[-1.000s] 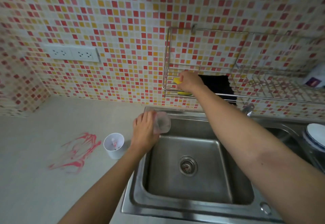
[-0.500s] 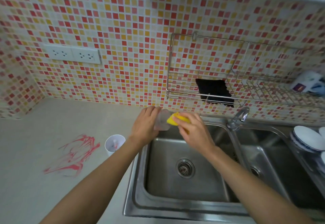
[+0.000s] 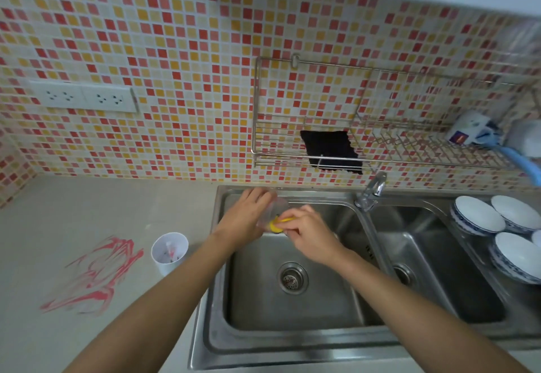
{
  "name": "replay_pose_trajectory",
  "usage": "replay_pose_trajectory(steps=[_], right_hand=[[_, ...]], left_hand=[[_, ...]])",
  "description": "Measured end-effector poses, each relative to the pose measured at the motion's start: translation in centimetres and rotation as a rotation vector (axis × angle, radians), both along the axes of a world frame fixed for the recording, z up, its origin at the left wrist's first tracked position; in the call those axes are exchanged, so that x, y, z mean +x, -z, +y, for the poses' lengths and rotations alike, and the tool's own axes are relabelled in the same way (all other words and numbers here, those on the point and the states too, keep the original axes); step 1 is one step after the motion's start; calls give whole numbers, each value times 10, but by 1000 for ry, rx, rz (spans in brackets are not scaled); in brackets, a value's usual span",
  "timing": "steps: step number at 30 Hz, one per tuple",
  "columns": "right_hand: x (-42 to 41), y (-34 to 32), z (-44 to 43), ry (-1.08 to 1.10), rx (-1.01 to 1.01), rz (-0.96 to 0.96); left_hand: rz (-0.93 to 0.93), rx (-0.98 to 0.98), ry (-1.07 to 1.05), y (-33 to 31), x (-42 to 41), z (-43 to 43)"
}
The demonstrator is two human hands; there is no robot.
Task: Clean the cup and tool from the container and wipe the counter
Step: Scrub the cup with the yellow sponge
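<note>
Left hand [image 3: 248,214]: wraps the clear plastic cup [image 3: 276,211], tilted over the sink's left basin [image 3: 292,308], likely so runoff drains.
Right hand [image 3: 310,233]: pinches a yellow sponge [image 3: 276,224] against the cup's mouth; scrubbing, I judge.
White container [image 3: 169,252]: upright on the counter [image 3: 87,211] beside the sink, tool inside, untouched.
Red smear [image 3: 93,279]: left of the container, not yet wiped.
Faucet [image 3: 370,192]: no water visible.

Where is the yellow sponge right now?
The yellow sponge is in the right hand, pressed into the clear cup that the left hand holds over the back of the left sink.
</note>
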State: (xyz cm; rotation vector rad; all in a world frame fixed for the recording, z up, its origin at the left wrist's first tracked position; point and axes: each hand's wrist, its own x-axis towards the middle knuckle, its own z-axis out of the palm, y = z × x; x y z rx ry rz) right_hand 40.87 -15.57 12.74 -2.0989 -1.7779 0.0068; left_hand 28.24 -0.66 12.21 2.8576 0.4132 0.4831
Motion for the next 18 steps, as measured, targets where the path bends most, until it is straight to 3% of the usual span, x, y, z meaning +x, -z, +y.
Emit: replay_pose_trajectory(steps=[5,6,9,10,13,16,18], right_hand=[[32,-11,-13,-78,36,-385],[34,-7,-15,-45,53,-358],[26,4,-19,75,37,82],[28,8,-20,77,28,149],[48,7,-25,-32,0,54],[67,0,-26,-101,30,-262],[65,1,-24,-104,40,-237]], left_hand=[[59,2,40,-2,23,-5],[62,-4,38,-3,27,-5],[77,3,15,-3,35,-8],[84,5,7,-3,36,-8],[118,-28,-6,1,40,-14],[93,-64,-27,0,48,-20],[79,-82,-32,-2,54,-20]])
